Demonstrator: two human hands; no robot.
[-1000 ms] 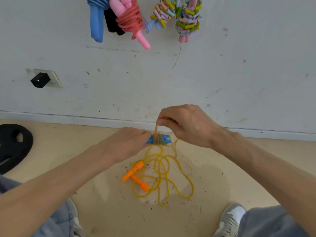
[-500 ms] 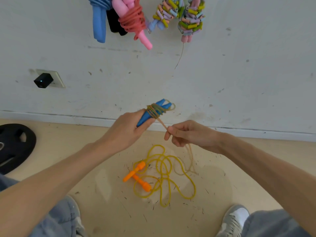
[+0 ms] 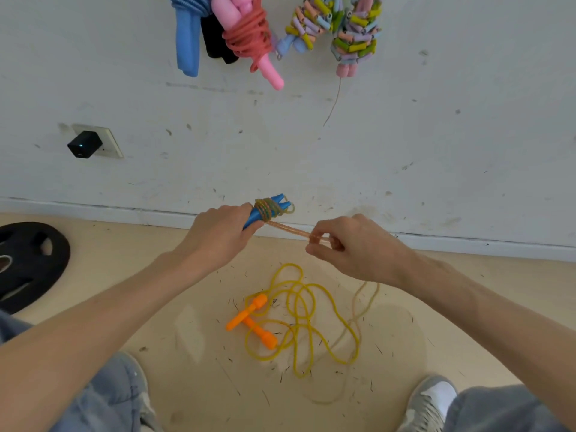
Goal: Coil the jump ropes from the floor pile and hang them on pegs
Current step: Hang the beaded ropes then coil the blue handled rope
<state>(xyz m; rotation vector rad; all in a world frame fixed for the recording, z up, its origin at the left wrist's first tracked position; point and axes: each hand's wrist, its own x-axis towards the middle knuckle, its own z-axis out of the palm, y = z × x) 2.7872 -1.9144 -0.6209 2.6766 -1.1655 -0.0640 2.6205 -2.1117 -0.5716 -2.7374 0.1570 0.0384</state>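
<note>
A beige floor (image 3: 187,353), strewn with short dark bits, meets a scuffed white wall (image 3: 405,151). A yellow jump rope (image 3: 255,332) lies loose on the floor. Above that rope, the left hand (image 3: 218,235) has its grip clamped on two blue handles (image 3: 276,205) wound with a clear cord (image 3: 286,228). The right hand (image 3: 355,247), above and right of the rope, pinches the cord's taut stretch. Coiled ropes (image 3: 249,35) hang on the wall high above it, and a black weight plate (image 3: 28,260) lies well to its left.
</note>
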